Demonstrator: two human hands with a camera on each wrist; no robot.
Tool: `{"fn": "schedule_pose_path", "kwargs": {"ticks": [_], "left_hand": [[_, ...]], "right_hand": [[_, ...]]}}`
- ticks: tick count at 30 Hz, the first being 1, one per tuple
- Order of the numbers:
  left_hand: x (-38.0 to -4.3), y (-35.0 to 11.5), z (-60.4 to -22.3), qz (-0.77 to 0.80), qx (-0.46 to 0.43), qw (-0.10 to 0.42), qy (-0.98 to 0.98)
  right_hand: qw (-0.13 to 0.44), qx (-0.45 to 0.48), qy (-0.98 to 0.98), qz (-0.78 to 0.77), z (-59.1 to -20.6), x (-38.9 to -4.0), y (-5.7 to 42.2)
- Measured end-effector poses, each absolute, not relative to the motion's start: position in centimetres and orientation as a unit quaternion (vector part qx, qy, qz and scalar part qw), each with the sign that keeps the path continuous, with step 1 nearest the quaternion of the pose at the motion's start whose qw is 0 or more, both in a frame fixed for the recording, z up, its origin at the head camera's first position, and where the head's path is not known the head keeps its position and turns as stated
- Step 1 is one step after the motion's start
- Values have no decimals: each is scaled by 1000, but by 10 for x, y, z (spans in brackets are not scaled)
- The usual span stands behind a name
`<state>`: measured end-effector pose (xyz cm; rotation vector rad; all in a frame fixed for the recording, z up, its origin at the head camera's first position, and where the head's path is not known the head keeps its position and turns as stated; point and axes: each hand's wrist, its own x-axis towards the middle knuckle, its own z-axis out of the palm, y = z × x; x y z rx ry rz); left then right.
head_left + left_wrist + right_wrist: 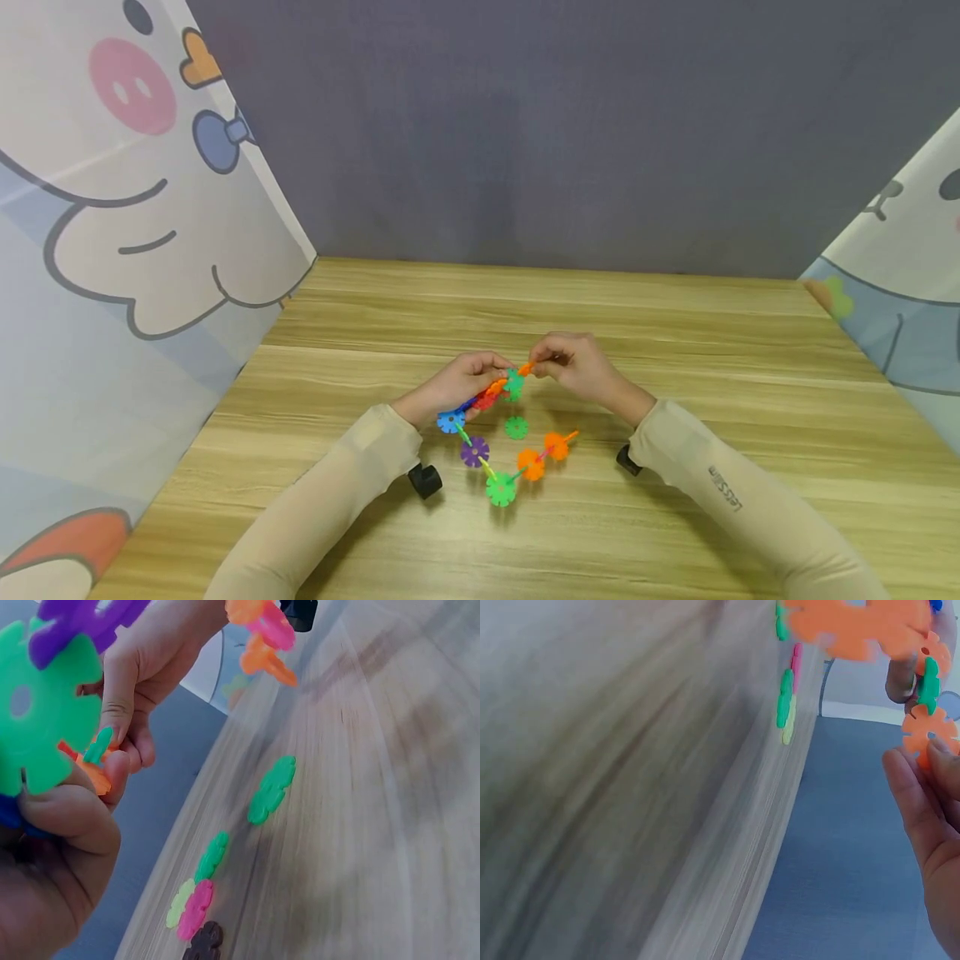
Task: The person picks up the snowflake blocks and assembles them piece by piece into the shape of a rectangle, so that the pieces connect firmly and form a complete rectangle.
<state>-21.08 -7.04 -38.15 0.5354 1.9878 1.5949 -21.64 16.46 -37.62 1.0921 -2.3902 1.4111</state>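
The wood-grain worktop [660, 333] spreads below everything. Above it, near the middle, a chain of notched plastic discs [475, 451] bends round in an open curve, its two ends apart and its lower part seemingly raised off the wood. The left hand [467, 383] grips the upper run of this chain, fingers and thumb bent in around it. The right hand [581, 367] pinches the end orange disc [930, 735] between thumb and fingertips, with no slack in the hold. That orange disc meets an upright green disc [513, 382], which the right wrist view shows edge-on. The step in hand looks like seating this joint; to do it well, the left fingers should brace the chain close to the green disc, so that the push goes into the slot and not down the line. Notch should meet notch with the two discs crossed squarely, and the pressure should run straight in, since a twist could spring the neighbouring joints. The hanging free end, tipped by another orange disc [572, 435], is best spared any jolt. On the wood lies a loose green disc [516, 427], apart from the chain.
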Motion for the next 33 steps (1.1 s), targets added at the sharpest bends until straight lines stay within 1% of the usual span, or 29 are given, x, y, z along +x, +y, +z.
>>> {"fn": "schedule_pose_path", "kwargs": {"ticks": [4, 6, 13, 17, 22, 24, 30, 33], "left_hand": [[-210, -70, -380, 587, 199, 262, 740], [-209, -69, -379, 584, 196, 259, 744], [-206, -69, -379, 583, 179, 257, 750], [-206, -69, -380, 581, 187, 261, 748], [-209, -69, -380, 579, 203, 263, 744], [-210, -68, -379, 578, 210, 263, 743], [-211, -66, -376, 580, 212, 265, 741], [-210, -66, -375, 584, 207, 265, 739]], "right_hand": [[102, 391, -786, 468, -378, -216, 164], [99, 394, -784, 470, -378, -215, 163], [40, 349, -785, 511, -381, -215, 163], [31, 350, -778, 520, -384, -215, 163], [-1, 354, -756, 550, -385, -216, 168], [-2, 367, -752, 548, -384, -217, 171], [26, 401, -743, 535, -380, -221, 181], [47, 434, -722, 536, -381, -224, 182]]}}
